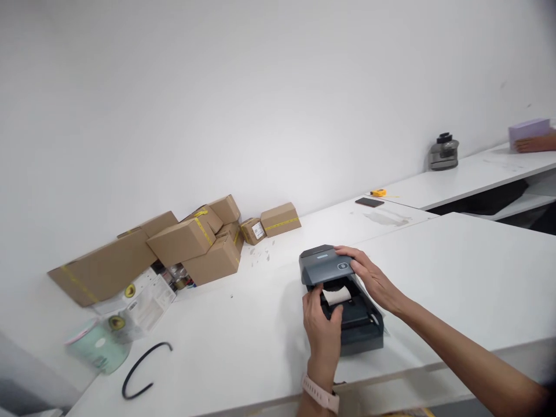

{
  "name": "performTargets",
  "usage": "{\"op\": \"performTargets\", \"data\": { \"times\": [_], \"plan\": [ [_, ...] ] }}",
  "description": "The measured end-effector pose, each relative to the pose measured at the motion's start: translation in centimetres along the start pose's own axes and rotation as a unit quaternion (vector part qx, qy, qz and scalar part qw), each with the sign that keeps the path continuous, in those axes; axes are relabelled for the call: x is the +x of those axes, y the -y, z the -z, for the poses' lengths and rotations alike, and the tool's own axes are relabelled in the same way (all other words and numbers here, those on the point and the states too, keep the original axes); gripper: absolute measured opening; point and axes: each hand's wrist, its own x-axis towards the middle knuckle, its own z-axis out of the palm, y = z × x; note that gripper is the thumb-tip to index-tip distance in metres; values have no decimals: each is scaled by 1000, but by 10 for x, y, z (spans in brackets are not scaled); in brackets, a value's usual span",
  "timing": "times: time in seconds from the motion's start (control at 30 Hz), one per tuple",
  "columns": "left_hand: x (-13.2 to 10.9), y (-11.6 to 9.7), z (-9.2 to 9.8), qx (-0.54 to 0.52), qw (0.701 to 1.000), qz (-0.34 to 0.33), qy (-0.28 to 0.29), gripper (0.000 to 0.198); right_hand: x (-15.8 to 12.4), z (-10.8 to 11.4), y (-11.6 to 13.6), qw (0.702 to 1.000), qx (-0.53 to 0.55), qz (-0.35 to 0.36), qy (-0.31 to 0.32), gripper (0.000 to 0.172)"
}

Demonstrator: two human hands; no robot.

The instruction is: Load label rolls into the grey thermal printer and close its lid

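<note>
A dark grey label printer [362, 339] stands on the white table with its lid [324, 266] raised. Inside it shows a curved piece of white paper [336, 296]. My right hand [369, 278] grips the lid's right edge, fingers on top and thumb at the side. At the printer's left side, my left hand [321, 321] reaches into the opening beside the paper. Its thumb is apart from the fingers, and the fingertips are partly hidden under the lid. A pale pink watch band [320, 394] circles the left wrist.
Cardboard boxes [212, 255] are piled against the wall at left. Near them are a mint-green tub [102, 347] and a black curved strip [134, 370]. Farther back lie a phone [369, 202], a yellow tape measure [379, 193] and a grey translucent container [443, 153]. Another person's hand [532, 143] touches a purple box [527, 130].
</note>
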Motion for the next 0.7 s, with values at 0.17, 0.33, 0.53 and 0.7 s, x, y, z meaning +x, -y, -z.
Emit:
{"op": "performTargets", "data": {
  "times": [0.17, 0.33, 0.53, 0.7],
  "plan": [
    [21, 2, 9, 60, 989, -47, 127, 44, -3, -3, -7, 1000, 15, 17, -15, 41],
    [51, -1, 16, 130, 957, -93, 243, 58, 3, -6, -13, 999, 10, 30, -41, 41],
    [67, 3, 7, 183, 920, -141, 315, 28, 17, -8, -13, 997, 1, 19, -68, 43],
    [71, 9, 5, 201, 914, -132, 326, 46, 21, -10, -9, 997, 2, -4, -76, 44]
  ]
}}
